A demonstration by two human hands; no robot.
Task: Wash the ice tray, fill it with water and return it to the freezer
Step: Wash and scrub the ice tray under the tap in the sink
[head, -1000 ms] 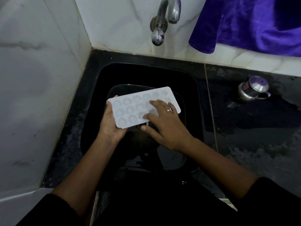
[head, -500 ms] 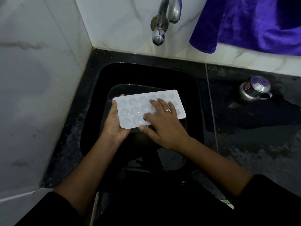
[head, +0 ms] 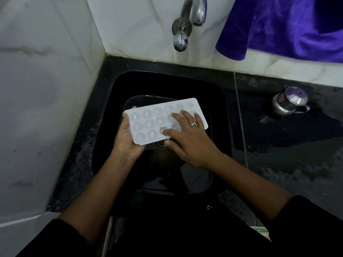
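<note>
A white plastic ice tray (head: 148,123) with several rounded cavities is held level over the black sink (head: 130,84). My left hand (head: 126,141) grips its near-left end from below, thumb on the left edge. My right hand (head: 187,138), wearing a ring, lies flat on the tray's right half with straight fingers spread over the cavities. The chrome tap (head: 187,25) sticks out of the wall above the sink; no water stream shows.
White marble walls stand left and behind. A purple cloth (head: 289,25) hangs at the upper right. A small steel lidded pot (head: 289,102) stands on the wet black counter (head: 287,149) right of the sink.
The tray has shifted slightly right and away between my hands. My right-hand fingers have slid across the cavities on its right half.
</note>
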